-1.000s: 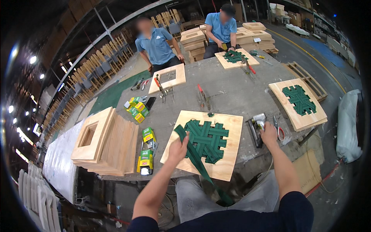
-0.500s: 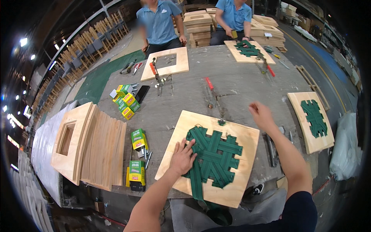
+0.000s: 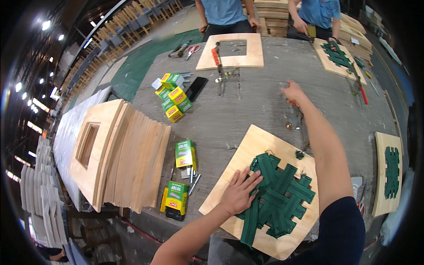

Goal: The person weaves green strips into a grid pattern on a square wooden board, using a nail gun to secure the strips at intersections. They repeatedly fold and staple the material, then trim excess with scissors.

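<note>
My left hand (image 3: 240, 192) lies flat, fingers stretched, on the left part of green woven webbing straps (image 3: 278, 194). These straps criss-cross over a square light-wood panel (image 3: 247, 152) near me, and one loose end trails toward the table's front edge. My right hand (image 3: 293, 93) reaches far forward, fingers curled over the red handle of a metal clamp (image 3: 295, 123) fixed to the table beyond the panel. The hand hides most of that handle. A small dark green tuft (image 3: 300, 154) sits at the panel's far right edge.
At left stand stacked wooden frames (image 3: 128, 163) beside green-yellow boxes (image 3: 185, 153) and loose metal pieces. More boxes (image 3: 178, 96) and a phone (image 3: 196, 89) lie beyond. A strapped panel (image 3: 380, 176) is at right. Across the table, two people in blue work near a frame (image 3: 207, 57) and another strapped panel.
My right hand has moved forward and onto the red clamp handle. My left hand stays pressed on the straps. The view has shifted, so the table's things appear turned.
</note>
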Demonstrator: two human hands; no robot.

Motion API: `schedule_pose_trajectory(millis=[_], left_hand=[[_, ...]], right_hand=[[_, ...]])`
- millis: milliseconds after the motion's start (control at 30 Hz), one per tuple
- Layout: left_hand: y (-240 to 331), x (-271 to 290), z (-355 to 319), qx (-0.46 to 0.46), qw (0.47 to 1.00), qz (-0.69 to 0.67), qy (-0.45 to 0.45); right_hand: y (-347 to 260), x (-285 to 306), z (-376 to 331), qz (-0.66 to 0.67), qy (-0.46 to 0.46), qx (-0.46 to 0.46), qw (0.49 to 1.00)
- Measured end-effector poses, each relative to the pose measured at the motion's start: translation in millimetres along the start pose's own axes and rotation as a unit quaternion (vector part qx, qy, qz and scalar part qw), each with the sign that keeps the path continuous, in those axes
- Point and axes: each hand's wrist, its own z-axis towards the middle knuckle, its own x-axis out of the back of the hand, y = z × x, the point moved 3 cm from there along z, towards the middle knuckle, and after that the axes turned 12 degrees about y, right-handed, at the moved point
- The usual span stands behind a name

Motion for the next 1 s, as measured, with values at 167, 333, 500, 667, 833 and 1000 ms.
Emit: schedule_pose_trajectory(millis=[167, 333, 500, 667, 833, 1000], left_hand=[[4, 1, 12, -0.03, 0.999, -0.031, 0.007], [4, 3, 1, 0.0, 1.0, -0.006, -0.003], [4, 2, 8, -0.026, 0.999, -0.017, 0.018], [4, 4, 1, -0.017, 0.999, -0.016, 0.046], [5, 0, -3, -0.012, 0.998, -0.009, 0.055], [10, 3, 0, -0.002, 0.999, 0.001, 0.036]], right_hand=[[31, 27, 24, -0.089, 0.162, 0.097, 0.978], [-30, 57, -5, 0.106, 0.204, 0.131, 0.964], [-18, 130, -36, 0.244, -0.078, 0.095, 0.962], [13, 165, -157, 0.217, 0.007, 0.192, 0.957], [156, 185, -323, 0.253, 0.034, 0.118, 0.96], [279, 149, -558, 0.313, 0.005, -0.213, 0.926]])
